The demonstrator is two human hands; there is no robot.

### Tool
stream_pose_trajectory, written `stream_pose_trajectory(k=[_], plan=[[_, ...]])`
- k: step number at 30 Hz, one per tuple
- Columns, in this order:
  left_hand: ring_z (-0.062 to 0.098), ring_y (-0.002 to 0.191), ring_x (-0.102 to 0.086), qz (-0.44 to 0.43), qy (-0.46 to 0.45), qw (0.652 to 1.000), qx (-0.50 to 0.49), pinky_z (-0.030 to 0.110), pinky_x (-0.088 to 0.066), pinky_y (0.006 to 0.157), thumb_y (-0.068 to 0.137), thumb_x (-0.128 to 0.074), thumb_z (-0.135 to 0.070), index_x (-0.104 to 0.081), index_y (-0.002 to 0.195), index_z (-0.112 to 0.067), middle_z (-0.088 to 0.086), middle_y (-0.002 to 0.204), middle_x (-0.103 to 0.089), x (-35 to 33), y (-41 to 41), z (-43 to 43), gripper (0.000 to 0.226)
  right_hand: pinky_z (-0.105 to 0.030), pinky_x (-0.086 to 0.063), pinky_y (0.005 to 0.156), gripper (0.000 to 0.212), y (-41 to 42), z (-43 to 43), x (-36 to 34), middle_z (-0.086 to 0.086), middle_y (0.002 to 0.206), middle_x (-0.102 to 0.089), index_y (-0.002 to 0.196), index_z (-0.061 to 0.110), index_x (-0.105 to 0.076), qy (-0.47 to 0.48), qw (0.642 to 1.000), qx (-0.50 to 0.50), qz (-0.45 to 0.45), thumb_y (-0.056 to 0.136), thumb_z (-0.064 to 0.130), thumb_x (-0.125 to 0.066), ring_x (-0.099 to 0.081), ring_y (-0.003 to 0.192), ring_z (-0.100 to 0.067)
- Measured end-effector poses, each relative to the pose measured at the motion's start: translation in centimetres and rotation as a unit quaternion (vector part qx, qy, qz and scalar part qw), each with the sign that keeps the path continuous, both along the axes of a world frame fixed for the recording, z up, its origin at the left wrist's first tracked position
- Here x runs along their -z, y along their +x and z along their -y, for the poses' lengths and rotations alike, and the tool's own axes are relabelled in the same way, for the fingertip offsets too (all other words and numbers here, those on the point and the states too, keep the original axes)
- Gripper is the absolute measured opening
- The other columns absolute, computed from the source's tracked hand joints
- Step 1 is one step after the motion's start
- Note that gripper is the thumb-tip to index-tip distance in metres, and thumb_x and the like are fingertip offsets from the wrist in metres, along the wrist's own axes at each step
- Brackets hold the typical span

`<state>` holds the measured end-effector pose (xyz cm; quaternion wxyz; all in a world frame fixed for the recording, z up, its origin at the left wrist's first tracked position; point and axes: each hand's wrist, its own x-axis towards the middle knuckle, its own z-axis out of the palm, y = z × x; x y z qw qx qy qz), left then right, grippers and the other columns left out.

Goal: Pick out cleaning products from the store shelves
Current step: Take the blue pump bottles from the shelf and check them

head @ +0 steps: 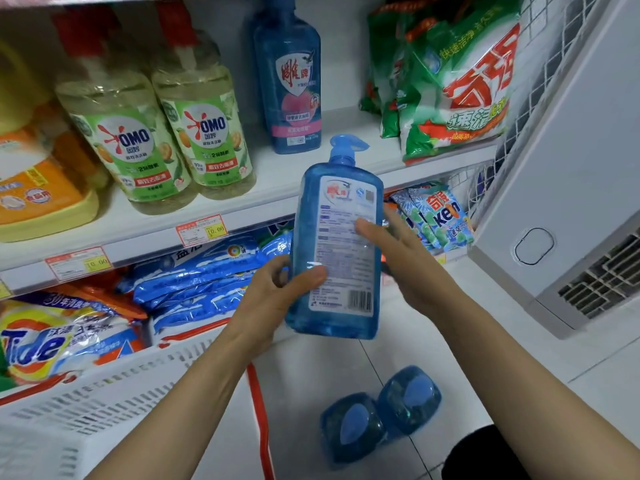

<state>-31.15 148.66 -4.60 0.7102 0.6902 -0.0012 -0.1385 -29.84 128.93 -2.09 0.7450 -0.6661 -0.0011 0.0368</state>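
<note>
Both hands hold a blue pump bottle [334, 251] upright in front of the shelf [242, 206], its back label facing the camera. The left hand [277, 299] clamps its lower left side, thumb across the label. The right hand [398, 258] rests flat against its right side, fingers spread. Two matching blue bottles [379, 417] stand on the floor [485, 358] below. Another blue bottle [289, 77] stands on the shelf.

Left hand [277, 292] grips blue pump bottle [336, 251]; right hand [398, 258] open alongside.
</note>
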Motion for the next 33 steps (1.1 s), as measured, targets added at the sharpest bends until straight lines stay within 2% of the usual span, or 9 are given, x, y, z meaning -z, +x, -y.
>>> stream_pose_trajectory(k=[3,7,12,17,21,24,27,30,33], plan=[[0.013,0.088,-0.069,0.108,0.213,0.969,-0.07,0.033,-0.057,0.074,0.052,-0.08,-0.065,-0.054,0.115,-0.028,-0.009,0.102,-0.071,0.2,-0.9,0.7,0.077,-0.023,-0.06,0.069,0.059,0.6,-1.6,-0.8,0.017,0.097,-0.072,0.118,0.032,-0.051,-0.033,0.998,0.035,0.031,0.07,0.056,-0.076,-0.072,0.087,-0.004],[0.001,0.085,-0.054,0.215,0.436,0.871,-0.073,0.022,-0.041,0.07,0.052,-0.064,-0.079,-0.04,0.121,-0.041,-0.025,0.101,-0.055,0.5,-2.7,2.0,0.082,-0.036,-0.06,0.085,0.086,0.3,-3.4,1.5,-0.006,0.126,-0.06,0.138,0.013,-0.037,-0.007,0.989,0.144,0.012,0.07,0.026,-0.088,-0.067,0.107,-0.016],[-0.004,0.105,-0.06,0.178,0.156,0.972,0.009,0.024,-0.046,0.087,0.079,-0.058,-0.064,-0.061,0.107,-0.04,-0.023,0.109,-0.065,-0.2,0.2,-1.4,0.037,-0.028,-0.059,0.078,0.093,1.0,-1.1,1.4,-0.002,0.124,-0.063,0.138,0.02,-0.044,0.002,0.995,0.089,0.044,0.058,0.032,-0.088,-0.067,0.107,-0.015],[0.019,0.112,-0.063,-0.011,-0.039,0.99,0.132,0.036,-0.048,0.1,0.094,-0.048,-0.048,-0.067,0.116,-0.018,0.002,0.114,-0.07,2.9,2.3,-1.4,0.042,-0.039,-0.058,0.084,0.097,1.0,-0.5,1.2,-0.006,0.118,-0.068,0.133,0.008,-0.047,0.048,0.995,-0.045,0.077,0.054,0.042,-0.09,-0.067,0.111,-0.028],[0.015,0.097,-0.071,0.017,-0.004,0.991,0.131,0.025,-0.055,0.078,0.059,-0.071,-0.078,-0.07,0.099,-0.041,-0.003,0.106,-0.074,3.4,1.5,-1.9,0.055,-0.038,-0.057,0.086,0.076,0.9,-0.1,1.4,-0.002,0.112,-0.071,0.119,0.023,-0.063,0.033,0.991,-0.127,0.04,0.056,0.057,-0.087,-0.068,0.106,-0.023],[0.016,0.095,-0.072,0.032,0.006,0.996,0.088,0.025,-0.057,0.073,0.052,-0.073,-0.08,-0.065,0.099,-0.048,-0.006,0.105,-0.074,2.8,1.2,-1.7,0.058,-0.043,-0.05,0.1,0.075,1.5,1.2,0.2,0.004,0.128,-0.065,0.133,0.028,-0.055,-0.058,0.992,-0.095,0.053,0.067,0.059,-0.074,-0.062,0.119,-0.017],[0.008,0.087,-0.072,0.069,0.067,0.994,0.054,0.022,-0.057,0.066,0.048,-0.079,-0.071,-0.056,0.106,-0.05,-0.014,0.099,-0.074,1.9,0.7,-1.3,0.065,-0.021,-0.055,0.082,0.072,1.7,1.3,-1.5,0.025,0.119,-0.066,0.129,0.045,-0.05,-0.112,0.988,-0.06,0.085,0.063,0.066,-0.073,-0.066,0.108,-0.001],[0.002,0.093,-0.068,0.083,0.19,0.978,0.023,0.025,-0.058,0.072,0.052,-0.079,-0.063,-0.044,0.118,-0.049,-0.018,0.103,-0.069,1.9,0.3,-1.1,0.076,-0.016,-0.055,0.066,0.05,1.3,0.6,-0.9,0.022,0.101,-0.072,0.108,0.036,-0.061,-0.133,0.984,-0.032,0.114,0.064,0.043,-0.085,-0.072,0.09,-0.004],[0.009,0.114,-0.06,0.073,0.166,0.981,0.073,0.032,-0.055,0.088,0.065,-0.069,-0.06,-0.039,0.127,-0.05,-0.015,0.119,-0.061,1.5,0.8,-1.5,0.07,-0.02,-0.057,0.069,0.054,0.8,0.4,0.2,0.017,0.099,-0.073,0.108,0.03,-0.062,-0.114,0.985,-0.001,0.128,0.061,0.031,-0.09,-0.071,0.091,-0.007]])
